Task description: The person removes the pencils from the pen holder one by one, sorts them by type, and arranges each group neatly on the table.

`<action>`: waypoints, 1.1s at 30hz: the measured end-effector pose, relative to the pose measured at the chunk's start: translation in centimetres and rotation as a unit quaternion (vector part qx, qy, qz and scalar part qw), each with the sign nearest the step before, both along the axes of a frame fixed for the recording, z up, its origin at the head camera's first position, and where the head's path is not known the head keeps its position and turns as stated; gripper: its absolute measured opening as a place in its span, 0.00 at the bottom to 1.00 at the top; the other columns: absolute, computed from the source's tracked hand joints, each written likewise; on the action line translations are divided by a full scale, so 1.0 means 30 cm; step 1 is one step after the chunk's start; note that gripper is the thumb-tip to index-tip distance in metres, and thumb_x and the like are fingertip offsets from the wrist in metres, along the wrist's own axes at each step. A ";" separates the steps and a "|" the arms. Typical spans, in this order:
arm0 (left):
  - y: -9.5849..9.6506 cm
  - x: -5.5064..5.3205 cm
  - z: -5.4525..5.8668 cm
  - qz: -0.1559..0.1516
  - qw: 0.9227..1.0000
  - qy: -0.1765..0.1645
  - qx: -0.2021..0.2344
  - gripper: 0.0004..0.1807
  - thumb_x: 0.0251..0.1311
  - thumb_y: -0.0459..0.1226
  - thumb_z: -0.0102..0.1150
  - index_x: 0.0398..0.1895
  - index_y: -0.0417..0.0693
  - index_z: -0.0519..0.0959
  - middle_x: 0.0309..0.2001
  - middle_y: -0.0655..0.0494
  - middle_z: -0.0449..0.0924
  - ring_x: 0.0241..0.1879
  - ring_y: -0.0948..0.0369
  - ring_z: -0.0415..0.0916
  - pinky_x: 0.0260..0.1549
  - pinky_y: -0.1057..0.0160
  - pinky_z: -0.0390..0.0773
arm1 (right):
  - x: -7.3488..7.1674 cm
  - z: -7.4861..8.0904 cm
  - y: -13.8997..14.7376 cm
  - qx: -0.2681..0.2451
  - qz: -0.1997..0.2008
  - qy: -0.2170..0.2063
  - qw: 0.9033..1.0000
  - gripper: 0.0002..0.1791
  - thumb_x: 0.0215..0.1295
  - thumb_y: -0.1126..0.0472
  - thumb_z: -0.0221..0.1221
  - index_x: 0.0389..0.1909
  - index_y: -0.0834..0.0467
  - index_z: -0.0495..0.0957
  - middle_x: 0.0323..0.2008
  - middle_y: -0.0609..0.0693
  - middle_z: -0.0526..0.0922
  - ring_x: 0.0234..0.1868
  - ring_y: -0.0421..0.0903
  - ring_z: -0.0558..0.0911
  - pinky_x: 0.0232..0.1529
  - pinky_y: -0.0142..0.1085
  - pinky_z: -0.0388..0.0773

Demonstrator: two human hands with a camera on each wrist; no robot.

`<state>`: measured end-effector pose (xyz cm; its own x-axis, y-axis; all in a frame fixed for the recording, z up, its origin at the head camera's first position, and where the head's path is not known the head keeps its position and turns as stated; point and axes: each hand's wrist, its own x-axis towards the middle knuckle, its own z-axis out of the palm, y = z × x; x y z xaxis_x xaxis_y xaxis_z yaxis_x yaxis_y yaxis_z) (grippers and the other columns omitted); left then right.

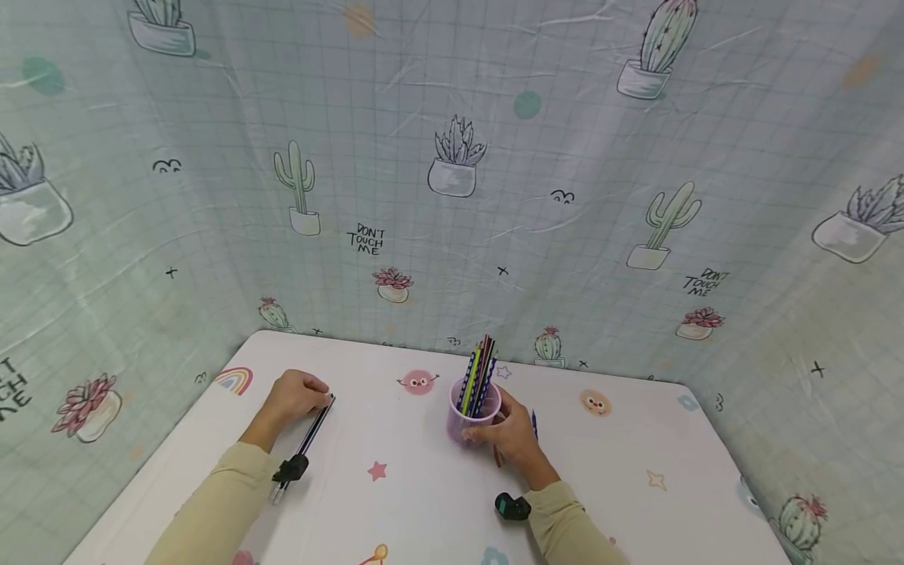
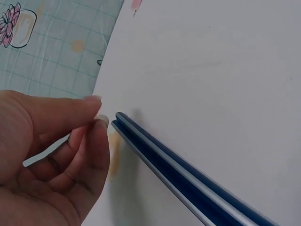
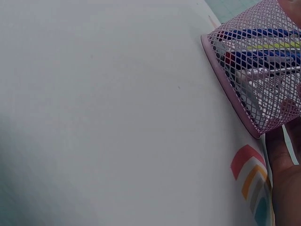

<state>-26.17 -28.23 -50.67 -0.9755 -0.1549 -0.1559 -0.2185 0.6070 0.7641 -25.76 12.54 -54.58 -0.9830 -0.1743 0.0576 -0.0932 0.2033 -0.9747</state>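
A purple mesh pencil cup, full of pencils and pens, stands upright near the table's middle. My right hand grips it from the right, thumb at the front; in the right wrist view the mesh wall shows the pens inside. On the left, my left hand has thumb and forefinger tips together, with nothing visible between them. Close by those fingertips is the tip of a long, narrow dark-blue thing with silver edges, running back under the wrist; its kind is unclear. A small gap separates tip and fingers in the left wrist view.
A blue pointed thing shows just right of the right hand, and a reddish-brown stick pokes out below it. The white table has printed figures. Cactus-patterned cloth hangs around its back and sides.
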 end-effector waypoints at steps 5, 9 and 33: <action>0.021 0.006 0.024 -0.016 0.995 -0.003 0.097 0.20 0.63 0.34 0.70 0.53 0.29 0.82 0.42 0.45 0.89 0.35 0.62 0.84 0.39 0.64 0.88 | 0.002 0.000 -0.002 0.000 -0.003 -0.002 1.000 0.54 0.45 0.66 0.82 0.76 0.57 0.68 0.68 0.60 0.79 0.67 0.61 0.81 0.70 0.52 0.76; 0.054 0.013 0.034 -0.024 0.990 -0.008 0.136 0.24 0.64 0.38 0.71 0.57 0.29 0.80 0.46 0.46 0.90 0.38 0.64 0.86 0.44 0.63 0.89 | 0.003 -0.001 -0.003 -0.001 -0.006 -0.005 1.000 0.54 0.45 0.67 0.82 0.76 0.57 0.68 0.68 0.60 0.79 0.67 0.60 0.81 0.70 0.53 0.77; 0.329 0.036 0.067 -0.122 0.953 0.037 0.274 0.28 0.60 0.38 0.75 0.62 0.35 0.80 0.59 0.38 0.84 0.48 0.65 0.85 0.51 0.66 0.85 | 0.008 0.006 -0.006 0.010 -0.010 -0.020 1.000 0.54 0.45 0.64 0.82 0.76 0.55 0.68 0.68 0.58 0.79 0.68 0.60 0.80 0.72 0.55 0.74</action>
<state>-25.09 -18.36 -48.65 -0.9834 0.1634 -0.0782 -0.0555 0.1391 0.9887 -25.53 12.36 -54.41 -0.9878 -0.1547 0.0157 -0.0507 0.2249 -0.9731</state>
